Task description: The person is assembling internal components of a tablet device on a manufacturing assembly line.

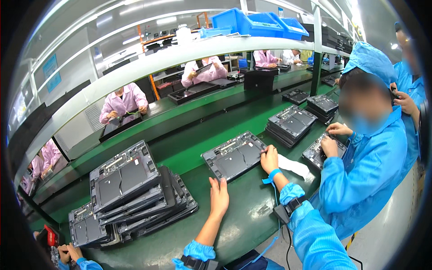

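Observation:
An opened laptop base (234, 156), dark grey with its battery and circuit board showing, lies on the green worktable in front of me. My left hand (219, 196) is at its near left edge, fingers stretched out and fingertips by the rim. At the right edge, my right hand (269, 159) has its fingers bent and closed on the rim of the base. A blue strap circles my right wrist. Just right of that hand lies a crumpled white cloth or sheet (293, 166).
To the left rises an uneven stack of laptop bases (123, 180). Another stack (291, 123) stands at the far right. A co-worker in blue (369, 166) handles a laptop base (317, 153) close by. Blue bins (252, 24) sit on the overhead shelf. A blue cord (270, 243) hangs near my right arm.

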Demonstrator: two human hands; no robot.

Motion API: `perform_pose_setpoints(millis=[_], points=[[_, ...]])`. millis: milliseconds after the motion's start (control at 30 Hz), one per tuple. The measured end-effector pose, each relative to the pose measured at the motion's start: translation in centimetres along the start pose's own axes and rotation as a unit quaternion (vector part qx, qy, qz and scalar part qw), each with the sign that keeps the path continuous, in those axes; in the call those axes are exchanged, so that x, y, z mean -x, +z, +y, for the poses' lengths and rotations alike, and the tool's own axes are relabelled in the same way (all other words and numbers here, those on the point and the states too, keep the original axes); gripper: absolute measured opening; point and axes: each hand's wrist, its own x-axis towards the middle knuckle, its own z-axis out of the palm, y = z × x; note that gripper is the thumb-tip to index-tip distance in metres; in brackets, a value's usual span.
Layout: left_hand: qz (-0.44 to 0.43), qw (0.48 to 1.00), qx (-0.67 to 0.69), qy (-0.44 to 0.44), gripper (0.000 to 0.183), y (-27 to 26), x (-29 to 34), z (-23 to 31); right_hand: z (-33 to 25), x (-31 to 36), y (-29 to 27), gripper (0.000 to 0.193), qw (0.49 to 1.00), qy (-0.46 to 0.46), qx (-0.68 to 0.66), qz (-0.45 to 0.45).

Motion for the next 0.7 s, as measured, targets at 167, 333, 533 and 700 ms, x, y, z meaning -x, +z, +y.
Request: perform_pose_setpoints(millis=[167,333,533,700], points=[[0.043,0.933,0.340,-0.111,0.043,-0.1,-2.1,0.1,-2.8,0.2,-3.2,0.024,0.999,-0.020,-0.020,0.022],[-0.028,0.902,0.396,-0.172,0.033,-2.7,0.4,1.2,-6.2,1.7,-7.7,0.029,0.989,0.024,-0.139,-0.037],[-0.012,0.919,0.327,-0.221,0.045,-4.8,19.2,1.3,-9.3,8.0,-14.5,0.031,0.855,0.179,-0.485,-0.031],[0.029,0.901,0.366,-0.232,0.059,-4.8,30.4,1.3,-12.0,14.6,-17.5,0.024,0.835,0.167,-0.520,-0.069]])
